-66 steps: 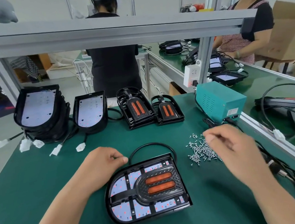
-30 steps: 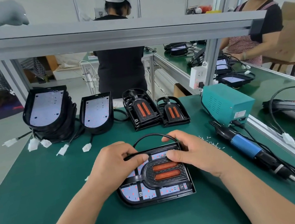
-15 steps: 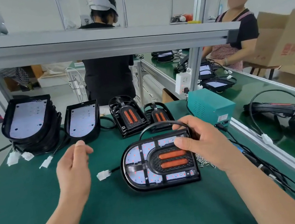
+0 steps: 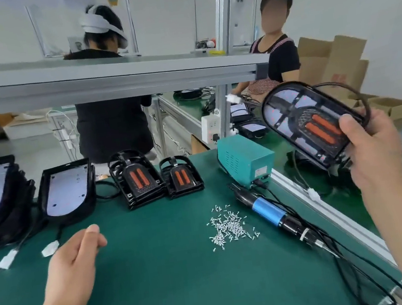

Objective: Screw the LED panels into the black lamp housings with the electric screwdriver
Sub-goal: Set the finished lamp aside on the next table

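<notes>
Right hand [image 4: 373,154] grips one assembled black lamp housing [image 4: 301,122] aloft at frame right, left hand [image 4: 73,260] loose-fingered and empty — blue electric screwdriver [image 4: 267,210] lies on the green surface [image 4: 162,287], white-panelled housings [image 4: 67,190] at left seemingly unscrewed.

We have one head-worn view, close above the green worktop [image 4: 174,285], facing forward and down toward its far edge; its right edge seems bent by the wide lens.

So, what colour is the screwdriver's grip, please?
Blue, with black ends; the electric screwdriver shows best in the head view.
</notes>
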A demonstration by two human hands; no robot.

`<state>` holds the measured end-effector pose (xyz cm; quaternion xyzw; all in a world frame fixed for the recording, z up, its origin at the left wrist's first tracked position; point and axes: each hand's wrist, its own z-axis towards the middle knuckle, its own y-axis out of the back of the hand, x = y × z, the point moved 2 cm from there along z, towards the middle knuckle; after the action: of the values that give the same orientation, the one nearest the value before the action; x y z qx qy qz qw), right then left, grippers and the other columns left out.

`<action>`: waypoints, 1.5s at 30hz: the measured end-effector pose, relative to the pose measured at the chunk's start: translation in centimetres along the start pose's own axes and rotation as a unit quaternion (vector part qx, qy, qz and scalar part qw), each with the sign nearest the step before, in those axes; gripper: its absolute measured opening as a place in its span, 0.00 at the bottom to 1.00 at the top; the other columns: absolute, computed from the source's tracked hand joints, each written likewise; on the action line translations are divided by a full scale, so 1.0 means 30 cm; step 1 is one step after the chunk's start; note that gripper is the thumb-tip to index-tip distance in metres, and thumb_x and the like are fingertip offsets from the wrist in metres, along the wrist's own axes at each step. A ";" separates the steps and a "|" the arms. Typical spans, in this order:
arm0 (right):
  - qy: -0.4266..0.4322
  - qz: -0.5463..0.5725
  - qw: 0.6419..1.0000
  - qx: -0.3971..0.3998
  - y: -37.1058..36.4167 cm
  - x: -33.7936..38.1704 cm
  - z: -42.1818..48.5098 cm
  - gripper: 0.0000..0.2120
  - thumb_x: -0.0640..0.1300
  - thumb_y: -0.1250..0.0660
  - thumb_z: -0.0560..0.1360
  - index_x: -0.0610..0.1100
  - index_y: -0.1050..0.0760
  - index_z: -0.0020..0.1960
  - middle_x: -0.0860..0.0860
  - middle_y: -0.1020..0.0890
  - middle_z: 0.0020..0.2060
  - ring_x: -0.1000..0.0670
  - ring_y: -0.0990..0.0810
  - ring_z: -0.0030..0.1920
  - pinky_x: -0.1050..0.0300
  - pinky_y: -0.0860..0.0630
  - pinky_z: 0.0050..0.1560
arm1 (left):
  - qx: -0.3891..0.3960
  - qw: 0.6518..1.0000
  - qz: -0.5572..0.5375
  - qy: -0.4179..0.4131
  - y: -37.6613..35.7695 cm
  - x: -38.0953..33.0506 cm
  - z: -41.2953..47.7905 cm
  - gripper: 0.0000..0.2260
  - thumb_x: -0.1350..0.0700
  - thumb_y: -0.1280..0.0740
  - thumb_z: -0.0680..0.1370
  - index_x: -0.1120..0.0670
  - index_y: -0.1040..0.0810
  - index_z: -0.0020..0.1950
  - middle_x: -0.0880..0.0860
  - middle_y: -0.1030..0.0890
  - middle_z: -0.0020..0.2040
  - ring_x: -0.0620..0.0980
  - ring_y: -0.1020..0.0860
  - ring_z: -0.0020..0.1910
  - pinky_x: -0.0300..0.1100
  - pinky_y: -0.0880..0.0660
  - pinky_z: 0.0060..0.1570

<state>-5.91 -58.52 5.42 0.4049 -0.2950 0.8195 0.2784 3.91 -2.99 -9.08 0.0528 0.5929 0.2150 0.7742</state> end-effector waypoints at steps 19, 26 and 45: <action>-0.208 -0.029 0.937 -0.279 0.305 -0.169 0.159 0.16 0.42 0.31 0.80 0.46 0.37 0.60 0.49 0.22 0.58 0.48 0.14 0.56 0.55 0.16 0.51 | 0.016 0.999 -0.031 0.013 0.014 -0.002 0.006 0.30 0.25 0.40 0.77 0.50 0.16 0.49 0.44 0.33 0.26 0.43 0.33 0.25 0.37 0.31 0.35; -0.183 -0.139 0.945 -0.233 0.271 -0.110 0.141 0.14 0.47 0.29 0.77 0.46 0.30 0.58 0.45 0.25 0.49 0.47 0.27 0.45 0.51 0.30 0.46 | 0.060 0.996 -0.044 0.042 0.043 0.045 0.031 0.33 0.23 0.40 0.76 0.52 0.17 0.52 0.45 0.32 0.25 0.46 0.32 0.27 0.41 0.41 0.24; -0.137 -0.152 0.945 0.254 -0.552 -0.170 -0.442 0.07 0.45 0.28 0.80 0.55 0.16 0.55 0.53 0.14 0.46 0.50 0.15 0.47 0.46 0.17 0.54 | 0.123 0.824 -0.461 0.304 0.008 -0.103 -0.005 0.10 0.68 0.42 0.84 0.65 0.25 0.63 0.57 0.23 0.45 0.49 0.27 0.38 0.38 0.24 0.30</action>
<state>1.61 -39.11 -1.13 0.6106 -0.0474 0.7519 0.2440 3.07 -4.03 -6.27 -0.2001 0.7751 -0.2367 0.5506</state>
